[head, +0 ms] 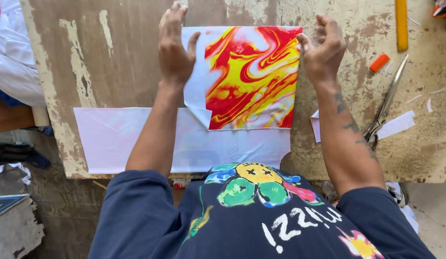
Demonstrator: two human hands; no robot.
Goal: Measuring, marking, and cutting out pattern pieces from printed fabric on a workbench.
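Observation:
A square piece of fabric (pixel 254 76) with a red, yellow and white swirl print lies on a worn wooden board (pixel 112 67). Its left side is folded over, showing the white back. Under its lower edge lies a long white cloth strip (pixel 108 139). My left hand (pixel 174 45) rests flat on the folded left edge of the printed fabric, fingers pointing away from me. At the fabric's right edge is my right hand (pixel 324 50), fingers curled and thumb touching the upper right corner. Neither hand grips anything.
A pair of scissors (pixel 386 103) lies to the right of my right forearm, among white paper scraps (pixel 396 123). An orange chalk piece (pixel 379 62) and a yellow ruler (pixel 401 24) lie at the upper right. White cloth (pixel 9 57) is piled at the left.

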